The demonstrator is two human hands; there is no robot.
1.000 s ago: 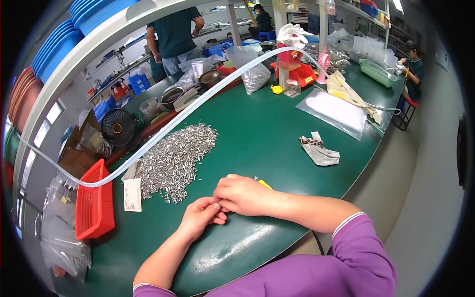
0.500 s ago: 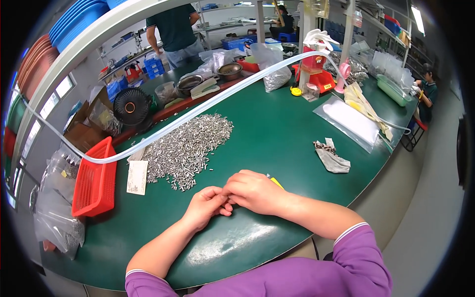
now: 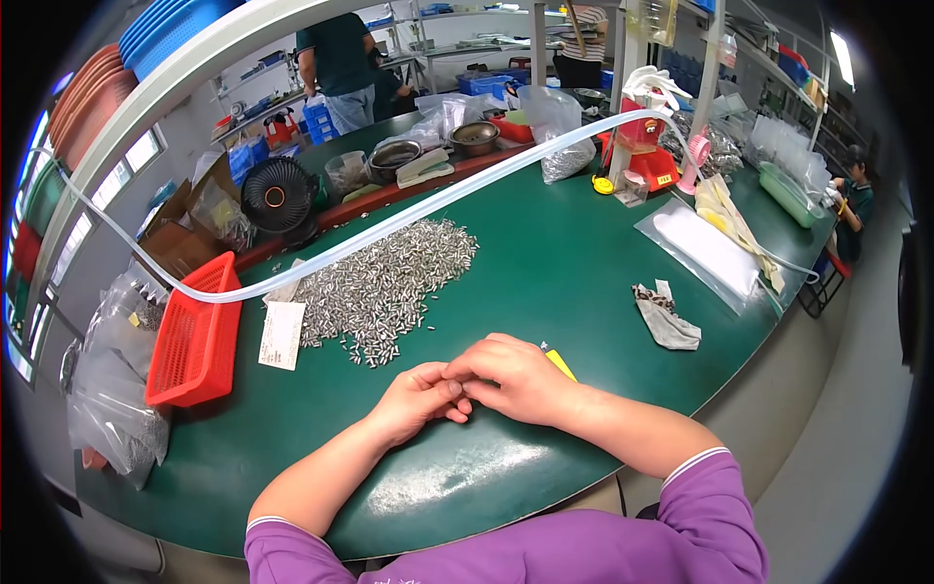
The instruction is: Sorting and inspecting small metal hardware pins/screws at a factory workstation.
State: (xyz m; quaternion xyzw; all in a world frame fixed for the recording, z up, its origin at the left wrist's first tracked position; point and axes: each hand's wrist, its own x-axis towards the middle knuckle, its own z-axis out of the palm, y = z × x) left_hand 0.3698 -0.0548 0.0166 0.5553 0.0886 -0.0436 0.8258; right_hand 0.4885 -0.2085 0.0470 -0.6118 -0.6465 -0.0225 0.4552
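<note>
My left hand [image 3: 416, 401] and my right hand [image 3: 514, 378] meet above the near part of the green table [image 3: 545, 282]. Both have their fingers pinched together at the tips. Whatever lies between the fingertips is too small or too hidden to make out. Partly behind my right hand lies a yellow-handled tool [image 3: 560, 365] with a dark tip. Beyond my left hand spreads a heap of small silvery metal pins [image 3: 389, 287], with a few loose ones at its near edge. A white paper slip [image 3: 282, 335] rests beside the heap.
A red plastic basket [image 3: 199, 341] and clear bags of parts [image 3: 122, 419] stand at the left. A clear hose [image 3: 409, 209] arches across the view. A grey cloth [image 3: 666, 316] and a bagged white sheet [image 3: 700, 253] lie at the right. A black fan [image 3: 277, 195] stands at the back left.
The whole view has shifted slightly, so the table's things appear a little further right. My hands stay together, with the right fingers slightly changed in pose. In the background, people have moved.
</note>
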